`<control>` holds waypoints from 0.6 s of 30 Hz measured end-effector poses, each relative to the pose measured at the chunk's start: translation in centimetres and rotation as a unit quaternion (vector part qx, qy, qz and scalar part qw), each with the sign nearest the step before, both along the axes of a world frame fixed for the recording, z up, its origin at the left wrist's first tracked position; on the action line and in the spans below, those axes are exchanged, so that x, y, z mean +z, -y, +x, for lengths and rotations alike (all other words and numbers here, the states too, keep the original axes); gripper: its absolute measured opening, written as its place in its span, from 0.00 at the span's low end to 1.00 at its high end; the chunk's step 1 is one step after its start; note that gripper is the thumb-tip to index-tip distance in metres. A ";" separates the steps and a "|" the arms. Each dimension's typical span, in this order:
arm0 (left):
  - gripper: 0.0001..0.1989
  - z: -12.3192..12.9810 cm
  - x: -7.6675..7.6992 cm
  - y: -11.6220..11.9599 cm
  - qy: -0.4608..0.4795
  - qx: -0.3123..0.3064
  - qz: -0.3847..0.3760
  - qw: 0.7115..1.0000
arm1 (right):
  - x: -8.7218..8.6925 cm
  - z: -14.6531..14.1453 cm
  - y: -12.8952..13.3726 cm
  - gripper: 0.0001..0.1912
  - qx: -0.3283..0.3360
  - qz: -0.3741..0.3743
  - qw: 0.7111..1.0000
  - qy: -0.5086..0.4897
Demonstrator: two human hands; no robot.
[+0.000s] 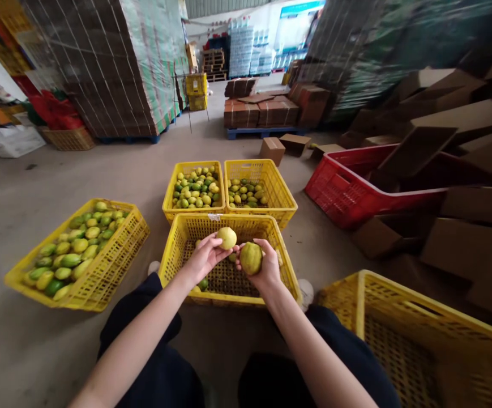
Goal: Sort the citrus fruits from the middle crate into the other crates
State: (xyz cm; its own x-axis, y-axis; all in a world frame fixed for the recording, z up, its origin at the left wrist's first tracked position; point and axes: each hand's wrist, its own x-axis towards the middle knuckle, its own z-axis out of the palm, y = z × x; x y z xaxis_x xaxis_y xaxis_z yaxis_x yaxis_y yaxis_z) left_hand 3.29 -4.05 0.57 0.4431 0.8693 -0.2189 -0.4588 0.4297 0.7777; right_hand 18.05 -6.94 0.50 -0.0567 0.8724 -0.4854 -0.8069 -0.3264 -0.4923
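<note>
My left hand [205, 258] is closed on a pale yellow lemon [227, 238], thumb on its near side. In my right hand [268, 269] sits a darker, yellow-green lemon [251, 258], fingers wrapped round it. The two hands are close together, with the fingertips about touching. Both are held over a yellow plastic crate [167, 249] between my legs. A few fruits lie in that crate, among them a green one [203, 284] near its left front corner; my hands hide part of the inside.
Two yellow crates, left [168, 190] and right [286, 195], hold yellow and green fruit beyond mine. Another full crate [114, 277] stands left. A yellow crate [362, 300] is at my right, near a red crate [334, 195] and cardboard boxes [462, 243]. Wrapped pallet stacks [101, 68] stand behind.
</note>
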 end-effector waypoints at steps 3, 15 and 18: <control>0.14 0.0 -0.2 0.3 -0.005 -0.018 -0.038 0.999 | -0.5 -0.2 0.2 0.13 -0.002 -0.026 1.000 -0.006; 0.10 -0.8 0.3 1.3 0.040 0.029 -0.144 0.988 | 1.1 -0.2 1.4 0.14 0.048 -0.063 0.997 0.020; 0.10 -0.9 0.6 1.3 0.052 0.033 -0.149 0.987 | 1.7 -0.8 1.6 0.14 0.043 -0.040 0.997 0.049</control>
State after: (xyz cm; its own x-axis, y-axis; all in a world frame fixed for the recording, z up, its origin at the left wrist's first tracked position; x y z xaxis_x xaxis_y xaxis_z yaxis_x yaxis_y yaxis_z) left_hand 2.44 -5.39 1.16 0.4209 0.8009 -0.4258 -0.5640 0.5988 0.5686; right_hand 17.25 -8.54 2.16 -0.0786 0.8250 -0.5596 -0.7234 -0.4334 -0.5374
